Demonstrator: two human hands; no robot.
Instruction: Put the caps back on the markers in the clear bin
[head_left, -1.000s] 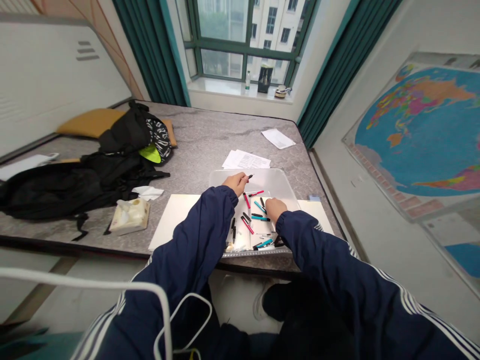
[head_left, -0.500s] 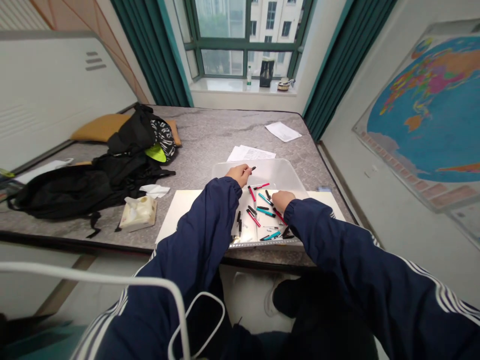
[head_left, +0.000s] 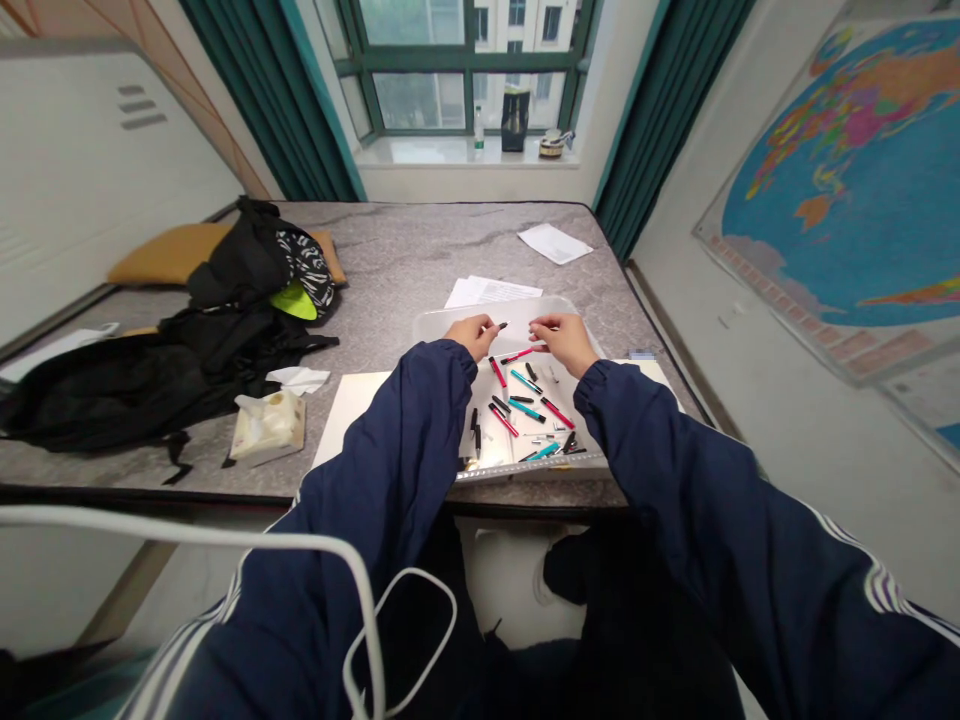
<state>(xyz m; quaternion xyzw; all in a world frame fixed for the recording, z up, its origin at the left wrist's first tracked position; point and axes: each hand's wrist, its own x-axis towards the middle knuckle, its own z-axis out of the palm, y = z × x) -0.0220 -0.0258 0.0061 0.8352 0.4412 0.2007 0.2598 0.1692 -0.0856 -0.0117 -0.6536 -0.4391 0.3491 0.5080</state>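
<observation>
My left hand is pinched round a short black pen piece, its dark end sticking out to the right. Facing it, my right hand has thumb and fingertips pressed together; whatever they hold is too small to make out. Both hands are over the far half of a clear plastic box. Inside lie several pen parts: a red barrel, a teal barrel, a black piece and thin silvery pieces near the front. Another red piece lies just below my right fingers.
The box stands on a pale board on a grey mattress. Papers lie behind it. To the left are a tissue pack and a black backpack. A white cable-like tube crosses the lower left foreground.
My right hand has risen from among the pen parts at the box's right side and come up opposite my left hand. My left hand keeps the black piece. The camera view has shifted slightly.
</observation>
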